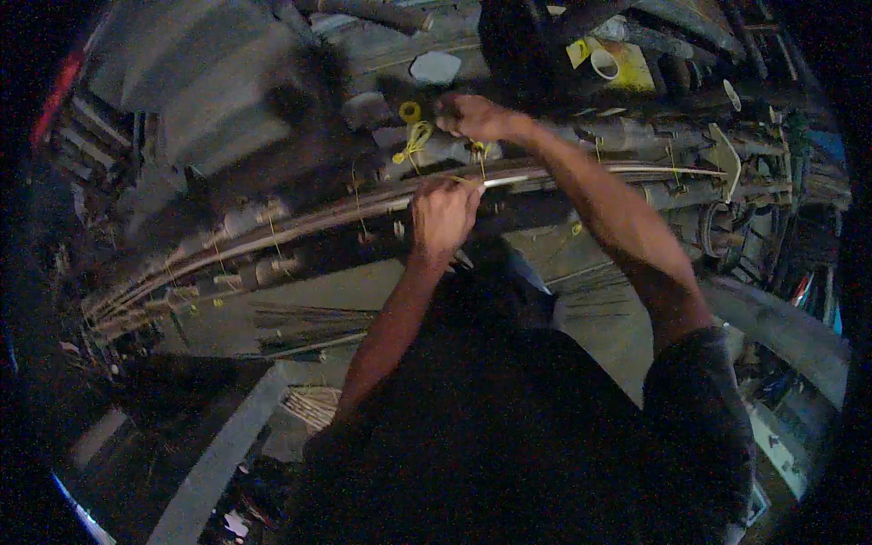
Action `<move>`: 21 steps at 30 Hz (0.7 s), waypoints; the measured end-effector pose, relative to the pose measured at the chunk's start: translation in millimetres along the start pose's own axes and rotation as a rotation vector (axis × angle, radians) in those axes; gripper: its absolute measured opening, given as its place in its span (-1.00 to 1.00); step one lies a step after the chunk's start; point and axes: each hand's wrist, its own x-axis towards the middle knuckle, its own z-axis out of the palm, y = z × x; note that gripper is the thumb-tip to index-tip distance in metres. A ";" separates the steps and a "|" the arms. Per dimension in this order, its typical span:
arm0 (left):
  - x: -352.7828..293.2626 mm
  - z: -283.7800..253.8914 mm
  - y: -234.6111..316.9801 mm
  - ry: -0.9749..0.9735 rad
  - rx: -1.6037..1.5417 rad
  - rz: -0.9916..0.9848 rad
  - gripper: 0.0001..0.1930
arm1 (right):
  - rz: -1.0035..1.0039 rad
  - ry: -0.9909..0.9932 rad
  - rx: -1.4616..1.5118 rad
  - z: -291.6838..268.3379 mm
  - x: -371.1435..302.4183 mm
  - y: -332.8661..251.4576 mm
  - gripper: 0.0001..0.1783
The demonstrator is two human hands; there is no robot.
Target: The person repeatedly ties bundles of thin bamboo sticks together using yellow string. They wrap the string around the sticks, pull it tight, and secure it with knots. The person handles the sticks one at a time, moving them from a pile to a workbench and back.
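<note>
A long, curved bundle of thin strips (345,215) runs across the bench in front of me, tied at intervals with yellow cord (483,163). My left hand (445,216) is closed over the near side of the bundle, close to one of these ties. Beyond the bundle, my right hand (481,120) is raised with its fingers curled and blurred. What it holds, if anything, I cannot make out. A looped hank of yellow cord (418,143) lies just left of it, and a small yellow ring-shaped roll (410,112) sits farther back.
A pale, flat piece (435,67) lies on the far side. A white cup-like ring (604,64) rests by a yellow sheet (636,68). At the right end stands a pale angled bracket (727,162). Several thin rods (309,406) lie at lower left, beside a grey beam (213,459).
</note>
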 end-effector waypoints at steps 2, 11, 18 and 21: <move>-8.1 -7.2 -2.8 -0.003 0.038 -0.049 -0.77 | -0.187 0.448 1.061 15.4 -14.8 -31.8 -0.69; 53.0 -42.8 6.4 -0.269 -0.757 -0.298 -0.73 | -0.262 0.082 -0.003 235.9 -123.5 -3.0 -0.68; 144.7 85.8 -99.7 -0.242 -0.232 -0.267 -0.63 | -0.232 -0.039 0.119 213.2 -140.5 -1.2 -0.62; 154.3 54.5 -81.2 -0.368 -0.215 -0.138 -0.63 | -0.499 0.472 0.100 189.8 -151.9 1.9 -0.68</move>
